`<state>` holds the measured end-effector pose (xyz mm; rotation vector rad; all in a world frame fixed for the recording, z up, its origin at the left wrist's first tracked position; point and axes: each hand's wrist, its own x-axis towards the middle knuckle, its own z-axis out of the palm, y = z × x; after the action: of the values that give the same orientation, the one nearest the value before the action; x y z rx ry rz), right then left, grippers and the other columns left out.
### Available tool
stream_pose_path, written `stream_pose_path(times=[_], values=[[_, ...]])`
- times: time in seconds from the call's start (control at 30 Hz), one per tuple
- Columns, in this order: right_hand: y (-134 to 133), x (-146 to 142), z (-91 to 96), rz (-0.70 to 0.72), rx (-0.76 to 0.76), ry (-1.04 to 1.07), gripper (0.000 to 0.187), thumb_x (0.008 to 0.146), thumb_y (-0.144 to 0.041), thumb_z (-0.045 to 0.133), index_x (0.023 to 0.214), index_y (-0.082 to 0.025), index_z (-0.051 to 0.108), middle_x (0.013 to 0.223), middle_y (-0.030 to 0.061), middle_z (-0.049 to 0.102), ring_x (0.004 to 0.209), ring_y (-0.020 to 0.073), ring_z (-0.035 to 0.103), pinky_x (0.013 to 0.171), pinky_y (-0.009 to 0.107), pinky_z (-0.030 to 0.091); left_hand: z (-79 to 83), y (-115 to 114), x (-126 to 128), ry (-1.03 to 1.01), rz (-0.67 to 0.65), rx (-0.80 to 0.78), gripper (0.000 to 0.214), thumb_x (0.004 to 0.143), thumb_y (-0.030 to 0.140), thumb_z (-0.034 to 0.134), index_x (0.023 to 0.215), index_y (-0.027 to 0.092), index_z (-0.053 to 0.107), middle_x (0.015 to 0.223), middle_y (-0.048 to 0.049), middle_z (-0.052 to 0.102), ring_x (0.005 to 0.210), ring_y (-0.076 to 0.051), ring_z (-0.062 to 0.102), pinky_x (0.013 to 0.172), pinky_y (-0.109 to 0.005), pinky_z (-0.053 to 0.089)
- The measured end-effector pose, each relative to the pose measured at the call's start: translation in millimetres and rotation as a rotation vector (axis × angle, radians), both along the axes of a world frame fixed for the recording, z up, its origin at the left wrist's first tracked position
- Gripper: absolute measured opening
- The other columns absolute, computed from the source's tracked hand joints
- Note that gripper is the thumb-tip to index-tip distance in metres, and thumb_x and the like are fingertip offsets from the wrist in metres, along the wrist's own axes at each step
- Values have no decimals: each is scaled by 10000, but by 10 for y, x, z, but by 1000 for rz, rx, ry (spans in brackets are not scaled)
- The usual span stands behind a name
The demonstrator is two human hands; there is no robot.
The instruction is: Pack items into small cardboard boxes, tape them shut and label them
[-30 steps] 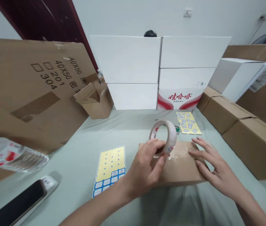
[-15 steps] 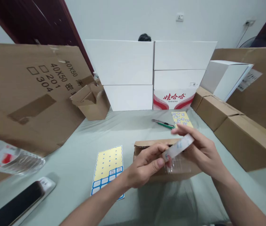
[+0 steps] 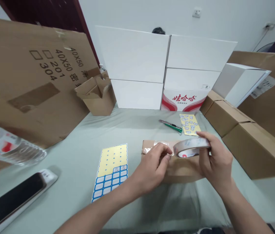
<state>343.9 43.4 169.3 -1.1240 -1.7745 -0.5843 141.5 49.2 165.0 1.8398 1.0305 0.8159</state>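
Note:
My right hand (image 3: 216, 162) grips a roll of clear tape (image 3: 192, 143), its thumb and fingers on the ring's right side. Close to the roll's left edge, my left hand (image 3: 155, 164) is closed in a pinch. A shiny bit of clear tape shows at its fingertips, though the strip is hard to make out. Beneath both hands lies a small brown cardboard box (image 3: 183, 172). Clear film glints on the box's top left, partly covered by my left hand. A sheet of blue-framed labels (image 3: 113, 156) lies left of the box.
Behind the box lie a green utility knife (image 3: 173, 126) and a yellow sheet with stickers (image 3: 188, 122). White cartons (image 3: 137, 58) stand at the back, with a person's head behind. Brown boxes (image 3: 256, 146) line the right. A phone (image 3: 13, 201) and water bottle (image 3: 10, 146) are left.
The tape roll has turned from edge-on so its ring opening shows, and it has moved right, away from my left hand. My left hand has shifted slightly. The view has tilted a little.

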Motion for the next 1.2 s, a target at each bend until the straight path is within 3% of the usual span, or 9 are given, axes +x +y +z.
stream_pose_path(times=[0.13,0.23,0.4,0.73,0.97,1.2], values=[[0,-92,-95,-5,15,-56,331,883,-26,432,1151,-167,566,909,53,700,719,140,667,609,216,485,39,11,-8,-143,77,-105,269,977,331,322,849,201,520,863,-15,558,857,-184,503,814,-336,368],[-20,-99,-131,8,1,-91,349,878,-25,424,1166,-164,563,900,53,689,722,142,658,616,219,480,18,23,-24,-212,65,-137,331,993,397,295,819,203,499,840,-5,535,856,-179,490,821,-328,354],[-67,-104,-122,16,-16,-142,359,880,-39,423,1201,-146,546,866,47,670,645,127,622,583,214,458,2,36,-42,-213,47,-194,256,968,370,380,796,201,465,775,14,476,780,-162,448,743,-309,338],[-132,-99,-102,27,-36,-196,380,884,-28,425,1235,-118,539,927,78,669,789,156,666,668,221,478,-16,47,-57,-292,9,-246,230,932,357,445,790,184,497,796,8,494,791,-155,449,748,-314,348],[-152,-110,-113,26,-49,-188,460,896,-42,423,1333,-165,496,962,70,676,840,164,676,707,229,504,-7,56,-74,-294,8,-264,250,914,367,463,775,170,531,791,-3,527,798,-157,479,760,-309,362],[-169,-123,-86,7,-48,-205,477,898,-49,413,1348,-188,486,932,61,672,774,157,662,656,231,489,15,18,-55,-258,8,-248,205,909,322,456,764,180,487,737,23,464,704,-128,429,662,-278,338]])
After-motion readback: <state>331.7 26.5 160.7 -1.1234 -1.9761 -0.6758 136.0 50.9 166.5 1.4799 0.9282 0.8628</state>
